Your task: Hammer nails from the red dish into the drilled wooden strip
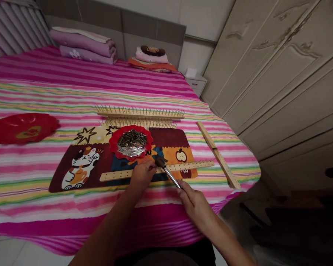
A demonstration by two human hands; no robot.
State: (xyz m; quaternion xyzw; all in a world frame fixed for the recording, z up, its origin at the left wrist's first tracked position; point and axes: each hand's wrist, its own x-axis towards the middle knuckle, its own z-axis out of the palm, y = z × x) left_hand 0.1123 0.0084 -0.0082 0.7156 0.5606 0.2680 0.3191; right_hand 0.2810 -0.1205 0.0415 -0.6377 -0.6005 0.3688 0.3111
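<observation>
My right hand [195,203] is wrapped round the handle of a hammer [170,175]. The dark hammer head is over a pale wooden strip [113,176], close to my left fingertips. My left hand [143,175] rests at the strip with its fingers pinched together; whatever is between them is too small to make out. Nails stick up from the right part of the strip, while its left part shows bare holes. Just beyond my left hand, a red scalloped dish [114,145] holds a heap of nails [131,142].
A cat-patterned mat [58,173] lies beneath the strip on a striped bedspread. Behind the dish are wooden strips [141,113] bristling with nails. More wooden strips [222,162] lie to the right; a red tray [22,127] is at far left. Wardrobe doors [280,81] flank the bed.
</observation>
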